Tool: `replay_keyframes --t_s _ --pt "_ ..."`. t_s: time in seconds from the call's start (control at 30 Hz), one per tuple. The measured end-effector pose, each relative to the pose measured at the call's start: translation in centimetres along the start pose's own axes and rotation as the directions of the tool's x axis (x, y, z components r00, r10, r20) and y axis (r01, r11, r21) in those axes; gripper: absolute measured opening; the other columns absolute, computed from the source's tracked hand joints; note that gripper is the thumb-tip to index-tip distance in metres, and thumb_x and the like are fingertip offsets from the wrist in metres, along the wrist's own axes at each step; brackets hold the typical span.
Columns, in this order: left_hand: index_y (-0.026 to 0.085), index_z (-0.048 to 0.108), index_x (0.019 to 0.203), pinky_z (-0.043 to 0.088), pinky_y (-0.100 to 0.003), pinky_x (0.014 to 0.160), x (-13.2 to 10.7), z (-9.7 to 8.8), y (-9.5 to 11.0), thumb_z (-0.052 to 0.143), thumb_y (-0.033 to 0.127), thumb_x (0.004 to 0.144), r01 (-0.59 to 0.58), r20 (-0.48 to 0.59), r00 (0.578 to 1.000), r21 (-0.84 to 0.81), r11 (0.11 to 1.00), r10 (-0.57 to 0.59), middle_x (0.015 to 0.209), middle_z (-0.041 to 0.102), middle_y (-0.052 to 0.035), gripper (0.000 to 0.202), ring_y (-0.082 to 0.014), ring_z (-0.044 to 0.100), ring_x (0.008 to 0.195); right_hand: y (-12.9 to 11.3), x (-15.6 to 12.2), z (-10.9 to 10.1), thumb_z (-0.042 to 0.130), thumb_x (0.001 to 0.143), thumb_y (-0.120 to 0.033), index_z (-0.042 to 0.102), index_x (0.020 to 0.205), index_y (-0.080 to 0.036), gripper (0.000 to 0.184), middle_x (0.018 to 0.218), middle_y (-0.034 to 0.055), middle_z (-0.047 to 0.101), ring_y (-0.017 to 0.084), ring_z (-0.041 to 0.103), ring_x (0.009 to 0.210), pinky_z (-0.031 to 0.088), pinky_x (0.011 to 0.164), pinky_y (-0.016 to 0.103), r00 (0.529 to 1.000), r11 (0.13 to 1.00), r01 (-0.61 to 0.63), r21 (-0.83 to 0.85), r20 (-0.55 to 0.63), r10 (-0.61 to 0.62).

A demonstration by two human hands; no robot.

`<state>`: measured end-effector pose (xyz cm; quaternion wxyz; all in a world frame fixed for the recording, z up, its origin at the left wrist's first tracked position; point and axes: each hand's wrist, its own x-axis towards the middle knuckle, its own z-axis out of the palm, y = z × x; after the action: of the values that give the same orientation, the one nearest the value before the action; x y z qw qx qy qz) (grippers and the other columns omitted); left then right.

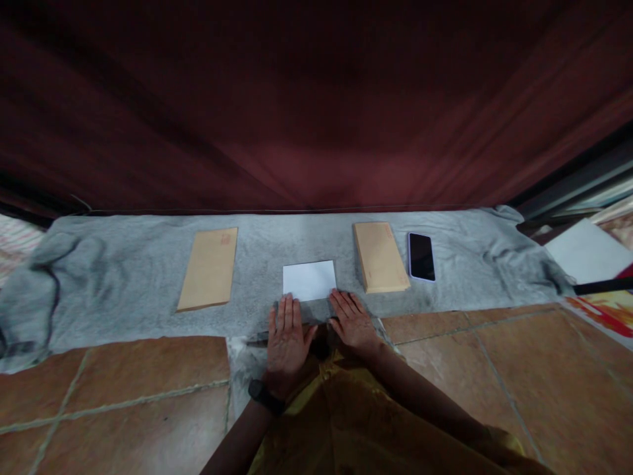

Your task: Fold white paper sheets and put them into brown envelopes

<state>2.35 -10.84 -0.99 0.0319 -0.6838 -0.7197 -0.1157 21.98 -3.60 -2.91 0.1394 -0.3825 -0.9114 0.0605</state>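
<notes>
A white sheet of paper [309, 280] lies flat on the grey cloth in front of me. My left hand [287, 336] rests palm down with fingers stretched out, its fingertips at the paper's near left corner. At the near right corner are the fingertips of my right hand [354, 322], also flat with the fingers extended. Neither hand grips anything. To the left lies a brown envelope [208, 269] with a small reddish print in its upper corner. A stack of brown envelopes [380, 257] sits to the right of the paper.
A phone [422, 257] with a dark screen lies right of the envelope stack. The long grey cloth [133, 264] spreads over the brown tiled floor [148, 376]. Dark red fabric [316, 119] rises behind it. More white paper [588, 249] is at the far right.
</notes>
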Motion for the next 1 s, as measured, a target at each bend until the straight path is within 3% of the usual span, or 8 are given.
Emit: replay_keyframes --t_s 0.17,0.33,0.67,1.0 --pt "0.011 0.025 0.157 0.028 -0.048 0.123 1.5 0.5 2.5 0.041 0.038 0.099 -0.130 0.064 0.989 -0.068 0.989 0.134 0.162 0.032 -0.0139 0.066 -0.0258 0.025 0.152 -0.1 0.1 -0.2 0.046 0.099 -0.027 0.034 0.155 -0.009 0.060 0.158 0.0144 0.039 0.026 0.036 0.146 0.024 0.123 0.049 1.000 1.000 0.007 -0.004 0.009 -0.006" --pt "0.010 0.030 0.155 0.028 -0.046 0.123 1.9 1.6 3.4 0.040 0.035 0.099 -0.164 0.076 0.983 -0.078 0.983 0.170 0.160 0.037 -0.0139 0.062 -0.0248 0.029 0.151 0.1 0.2 -0.8 0.045 0.096 -0.021 0.038 0.153 -0.009 0.059 0.158 0.0135 0.039 0.026 0.035 0.146 0.026 0.123 0.048 0.999 1.000 0.022 0.019 0.032 -0.023" --pt "0.007 0.035 0.153 0.024 -0.048 0.124 0.7 1.1 1.5 0.043 0.038 0.098 -0.111 0.040 0.993 0.004 0.994 0.111 0.159 0.035 -0.0173 0.063 -0.0273 0.027 0.151 0.0 0.4 -1.1 0.041 0.102 -0.027 0.041 0.151 -0.009 0.052 0.156 0.0138 0.043 0.026 0.038 0.144 0.030 0.121 0.049 1.000 0.999 0.013 0.051 0.005 -0.013" --pt "0.006 0.031 0.154 0.027 -0.049 0.122 -0.6 1.3 -0.9 0.043 0.046 0.098 -0.059 -0.025 0.998 0.025 0.998 0.060 0.158 0.037 -0.0205 0.070 -0.0298 0.032 0.149 0.3 0.2 -1.3 0.041 0.104 -0.030 0.041 0.152 -0.013 0.051 0.157 0.0088 0.042 0.025 0.037 0.145 0.027 0.122 0.047 1.000 0.999 -0.020 0.044 0.011 0.020"
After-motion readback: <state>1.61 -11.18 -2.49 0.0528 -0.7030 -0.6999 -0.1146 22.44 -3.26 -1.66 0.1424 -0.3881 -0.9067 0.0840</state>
